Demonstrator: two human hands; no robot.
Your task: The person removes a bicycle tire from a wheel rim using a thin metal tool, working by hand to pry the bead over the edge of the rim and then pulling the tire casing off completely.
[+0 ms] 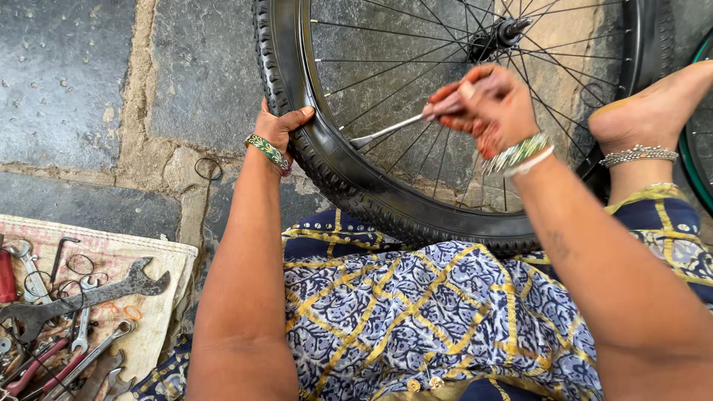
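your left hand [281, 128] clamps the knobbly black rubber tyre [327, 174] of the spoked bicycle wheel propped against your lap. your right hand [486, 104] grips a slim silver metal lever [382, 133], its tip at the rim.

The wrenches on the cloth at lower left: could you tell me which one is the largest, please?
The dark, rusty open-ended wrench lying diagonally across the beige cloth, its forked jaw pointing right. It is far longer and broader than the slim shiny spanners around it.
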